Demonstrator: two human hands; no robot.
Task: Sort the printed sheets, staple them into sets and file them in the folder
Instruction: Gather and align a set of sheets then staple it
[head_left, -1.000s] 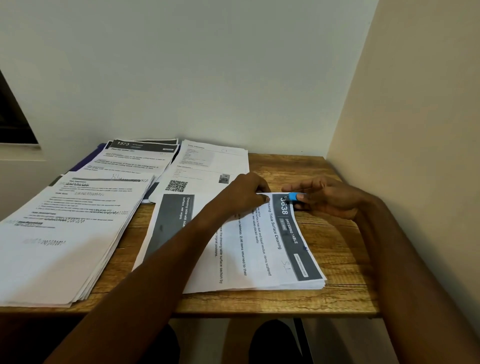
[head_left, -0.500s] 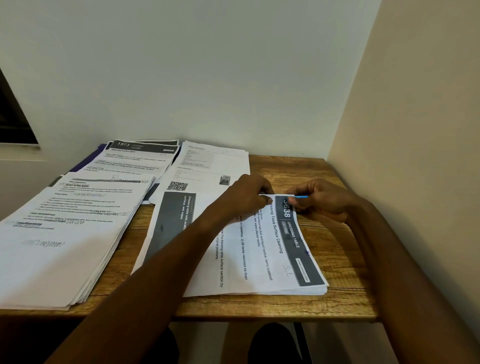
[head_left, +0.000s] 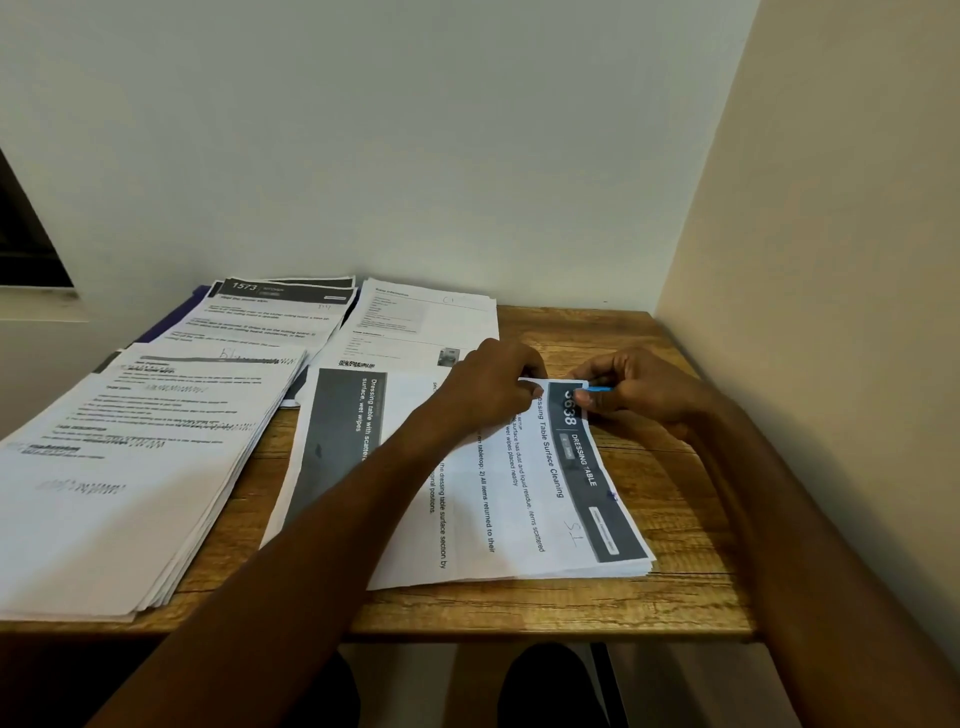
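Note:
A set of printed sheets headed "Dressing Table" (head_left: 519, 519) lies turned sideways in the middle of the wooden table (head_left: 680, 525). My left hand (head_left: 493, 384) pinches the set's far edge with curled fingers. My right hand (head_left: 644, 395) grips a small blue object (head_left: 601, 388) against the set's far right corner; only a sliver of blue shows between the fingers, and what it is cannot be told. A purple folder (head_left: 169, 325) peeks out under the papers at the back left.
A thick pile of printed sheets (head_left: 104, 493) overhangs the table's left front edge. Behind it lie a "1573" stack (head_left: 270, 322) and a white form stack (head_left: 415, 322). A wall (head_left: 831, 364) stands close on the right.
My right hand has closed in on the set's corner, bringing the blue object from open view at its fingertip onto the paper. My left hand has stayed on the far edge.

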